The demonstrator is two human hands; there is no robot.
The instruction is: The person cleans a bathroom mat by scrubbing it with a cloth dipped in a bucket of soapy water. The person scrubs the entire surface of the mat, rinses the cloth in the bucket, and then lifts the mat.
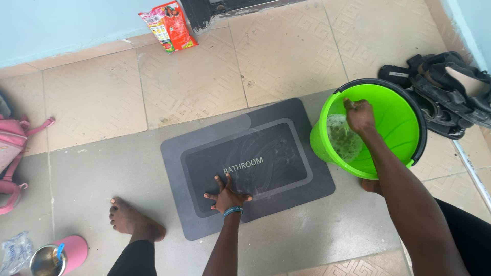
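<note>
- Left hand (226, 196): fingers splayed flat on grey mat (204, 153), pinning it to the floor.
- Right hand (359, 115): inside tilted green bucket (404, 120) above soapy water, closed on something; can't tell what.

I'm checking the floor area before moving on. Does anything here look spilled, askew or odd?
The grey mat lies askew to the tile lines and shows pale smeared streaks. The green bucket is tilted toward it, right hand inside.
</note>
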